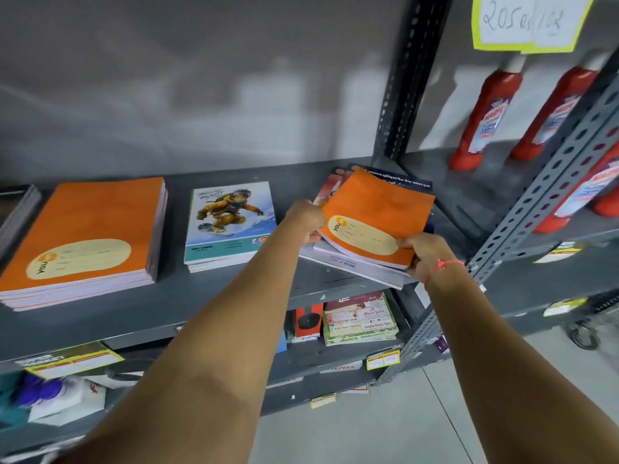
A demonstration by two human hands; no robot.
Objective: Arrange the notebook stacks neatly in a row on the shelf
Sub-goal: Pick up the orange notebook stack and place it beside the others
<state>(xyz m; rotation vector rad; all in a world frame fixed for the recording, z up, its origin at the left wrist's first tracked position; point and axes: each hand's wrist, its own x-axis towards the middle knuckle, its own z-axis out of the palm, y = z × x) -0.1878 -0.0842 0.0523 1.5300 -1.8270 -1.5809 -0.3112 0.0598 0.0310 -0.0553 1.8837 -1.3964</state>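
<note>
On the grey metal shelf point(234, 296) lie three notebook stacks. A large orange stack point(90, 236) sits at the left. A smaller stack with a snowboarder cover point(229, 222) is in the middle. At the right a skewed stack point(361, 266) overhangs the shelf's front edge, topped by an orange notebook point(378, 209). My left hand point(306, 219) grips that orange notebook's left edge. My right hand point(425, 252) grips its near right corner. The notebook is tilted, raised a little off the pile.
A dark stack point(18, 209) shows at the far left edge. Slotted uprights point(405, 78) stand right of the notebooks. Red bottles point(482, 122) fill the neighbouring shelf. Lower shelves hold packets point(360, 321) and price tags.
</note>
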